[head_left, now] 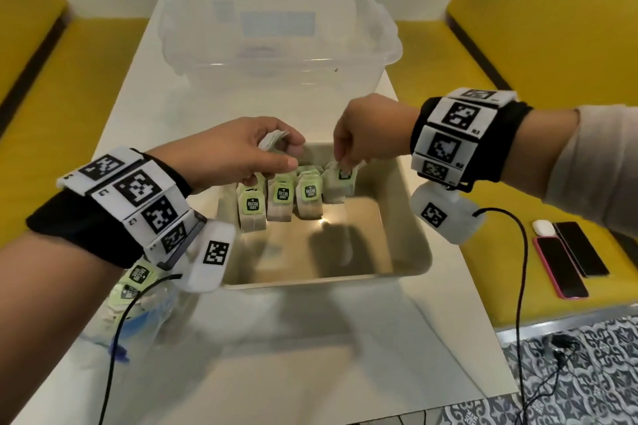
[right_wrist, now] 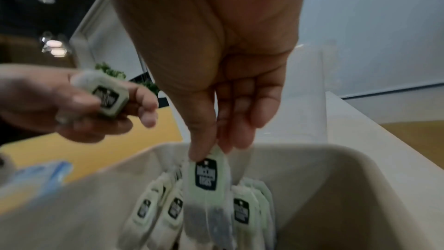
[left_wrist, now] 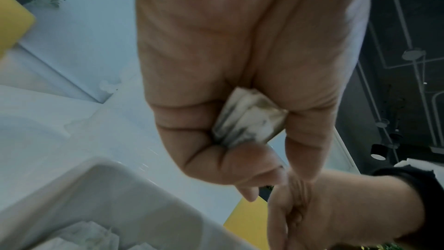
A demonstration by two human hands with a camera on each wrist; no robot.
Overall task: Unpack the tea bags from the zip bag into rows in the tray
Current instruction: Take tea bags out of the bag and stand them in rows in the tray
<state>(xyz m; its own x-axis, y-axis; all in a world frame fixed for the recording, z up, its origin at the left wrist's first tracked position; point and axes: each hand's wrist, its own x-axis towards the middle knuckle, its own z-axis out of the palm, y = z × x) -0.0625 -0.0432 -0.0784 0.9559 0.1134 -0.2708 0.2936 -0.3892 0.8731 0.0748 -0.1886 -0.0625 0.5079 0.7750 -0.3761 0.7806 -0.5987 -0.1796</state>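
Note:
A beige tray (head_left: 417, 217) sits mid-table with tea bags (head_left: 281, 197) standing in short rows along its far wall; each has a green tag. My right hand (head_left: 345, 159) pinches one tea bag (right_wrist: 206, 174) by its top and holds it at the right end of those rows. Over the tray's far left corner, my left hand (head_left: 283, 155) grips a small stack of tea bags (left_wrist: 250, 119). The zip bag (head_left: 145, 314), with more tea bags inside, lies at the near left, partly hidden under my left wrist.
A clear plastic box (head_left: 276, 28) stands behind the tray. Yellow benches flank the white table; two phones (head_left: 566, 259) and a small white case (head_left: 542, 227) lie on the right bench. Black cables hang from both wrists.

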